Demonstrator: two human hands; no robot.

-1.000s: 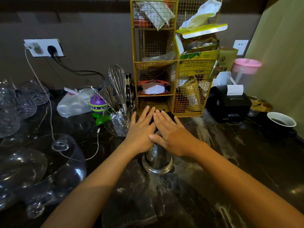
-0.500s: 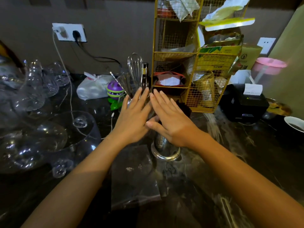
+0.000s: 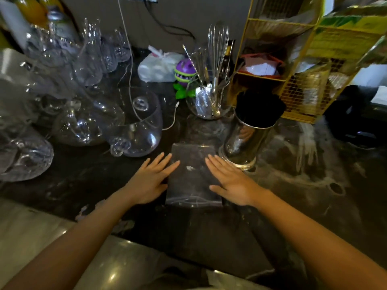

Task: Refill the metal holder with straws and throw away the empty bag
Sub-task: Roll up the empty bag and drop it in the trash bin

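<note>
The shiny metal holder [image 3: 245, 141] stands upright on the dark marble counter, packed with black straws [image 3: 258, 107] whose tops stick out above its rim. A flat, clear empty bag [image 3: 193, 176] lies on the counter just left of the holder's base. My left hand [image 3: 149, 178] rests flat at the bag's left edge, fingers spread. My right hand [image 3: 230, 181] lies flat on the bag's right edge, fingertips close to the holder's foot. Neither hand holds anything.
Several clear glass bowls and glasses [image 3: 136, 124] crowd the left side. A glass jar with a whisk [image 3: 211, 101], a purple toy [image 3: 185, 74] and a white tied bag [image 3: 159, 66] sit behind. A yellow wire rack [image 3: 303, 84] stands at the back right. The counter edge [image 3: 129, 235] runs near me.
Both hands came off the top of the straws in the holder and moved down toward me onto the bag. The camera tilted down and left.
</note>
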